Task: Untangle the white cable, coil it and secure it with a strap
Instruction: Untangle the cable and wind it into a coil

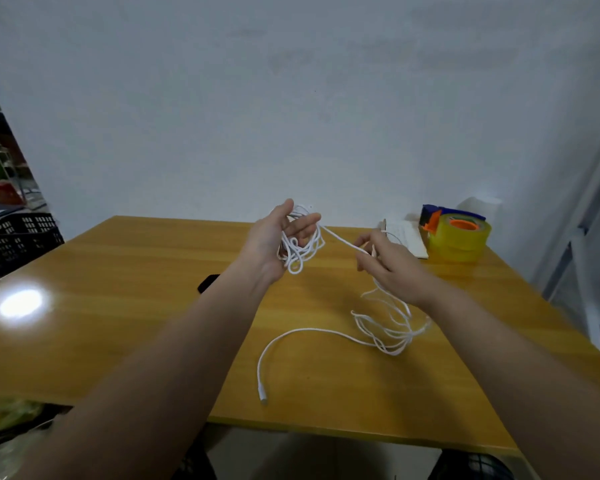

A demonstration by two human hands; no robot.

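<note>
Against the white wall [291, 98], a table [136, 323] bears cable [309, 329].

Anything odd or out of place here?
Only the white cable: a knotted clump hangs in the left hand, a strand runs to the right hand, and loose loops sprawl on the table. Nothing looks spilled or damaged.

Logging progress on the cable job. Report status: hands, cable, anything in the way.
Left hand holds tangled bunch of white cable; right hand pinches strand running from it. Rest loose on table, not coiled. Dark item behind left forearm, partly hidden.
</note>
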